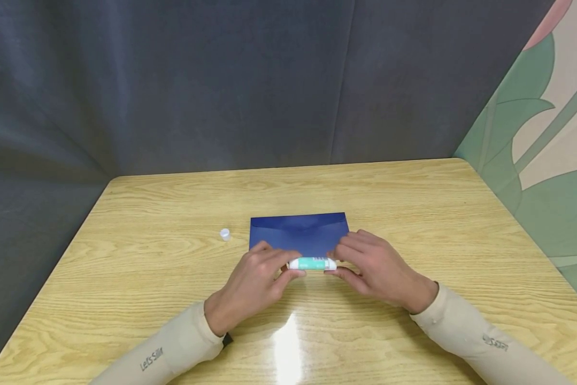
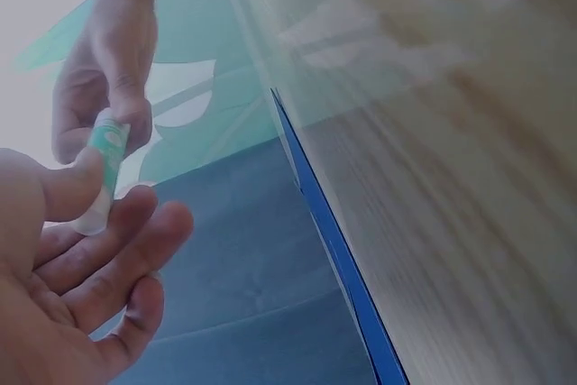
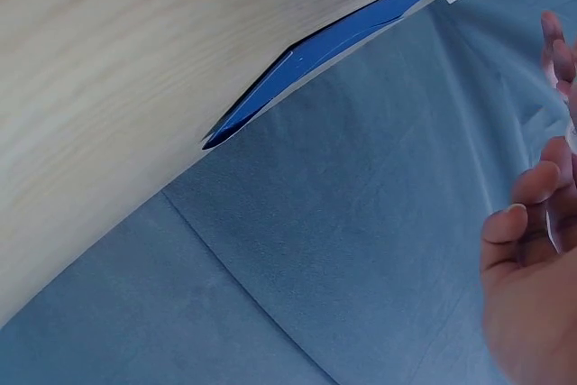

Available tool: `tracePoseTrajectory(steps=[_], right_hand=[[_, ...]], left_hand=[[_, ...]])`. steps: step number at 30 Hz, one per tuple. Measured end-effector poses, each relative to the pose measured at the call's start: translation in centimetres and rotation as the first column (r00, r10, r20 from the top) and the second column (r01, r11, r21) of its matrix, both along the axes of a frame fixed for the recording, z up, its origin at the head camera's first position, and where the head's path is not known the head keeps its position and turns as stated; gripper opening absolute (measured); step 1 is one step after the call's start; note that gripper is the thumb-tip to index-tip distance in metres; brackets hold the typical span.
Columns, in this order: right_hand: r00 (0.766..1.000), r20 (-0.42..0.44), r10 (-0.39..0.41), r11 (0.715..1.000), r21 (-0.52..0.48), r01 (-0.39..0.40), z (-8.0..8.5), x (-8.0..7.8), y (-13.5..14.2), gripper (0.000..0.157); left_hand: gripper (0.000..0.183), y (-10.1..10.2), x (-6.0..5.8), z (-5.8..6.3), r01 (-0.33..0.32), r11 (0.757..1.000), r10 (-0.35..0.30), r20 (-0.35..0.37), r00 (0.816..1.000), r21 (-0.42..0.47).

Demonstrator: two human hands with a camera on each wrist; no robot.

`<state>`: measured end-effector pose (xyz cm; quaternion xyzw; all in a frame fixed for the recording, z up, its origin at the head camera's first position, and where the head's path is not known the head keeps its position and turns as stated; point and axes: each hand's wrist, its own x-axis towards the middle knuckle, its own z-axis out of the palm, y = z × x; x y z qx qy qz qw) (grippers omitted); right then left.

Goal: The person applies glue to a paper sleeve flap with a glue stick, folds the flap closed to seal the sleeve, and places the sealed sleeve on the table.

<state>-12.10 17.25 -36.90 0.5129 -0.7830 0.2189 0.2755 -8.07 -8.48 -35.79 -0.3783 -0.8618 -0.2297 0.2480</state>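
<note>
A white glue stick with a green label point(image 1: 312, 263) lies level between both hands, above the near part of a dark blue envelope point(image 1: 298, 235). At its left end, my left hand point(image 1: 254, 275) pinches it between thumb and fingers. My right hand point(image 1: 379, 270) grips the opposite end the same way. The left wrist view shows the glue stick point(image 2: 110, 152) raised off the table, spanning the two hands. In the right wrist view most of the glue stick is hidden behind the right hand point(image 3: 536, 286). The envelope's flap edge faces away from me.
A small white cap point(image 1: 225, 234) stands on the wooden table point(image 1: 148, 256), left of the envelope. Dark cloth point(image 1: 230, 85) hangs behind the table's far edge. A panel with a leaf pattern point(image 1: 558, 203) borders the right side.
</note>
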Motion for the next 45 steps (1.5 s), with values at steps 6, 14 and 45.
tracePoseTrajectory(steps=[6,14,45], right_hand=[[1.0,-0.026,0.003,1.0,0.009,-0.003,0.0,-0.1,-0.1,0.022],[0.996,0.085,-0.042,0.999,0.008,0.041,0.1,0.2,-0.2,0.025],[0.997,-0.055,0.052,0.997,0.055,-0.049,-0.9,-0.4,-1.2,0.021]], left_hand=[[0.024,0.1,0.1,-0.1,0.001,1.0,-0.001,-0.006,1.0,0.001],[0.024,0.1,0.1,-0.1,-0.012,1.0,0.012,-0.019,1.0,-0.008],[0.046,-8.3,-2.4,0.5,-0.237,0.854,0.161,-0.199,0.967,-0.463]])
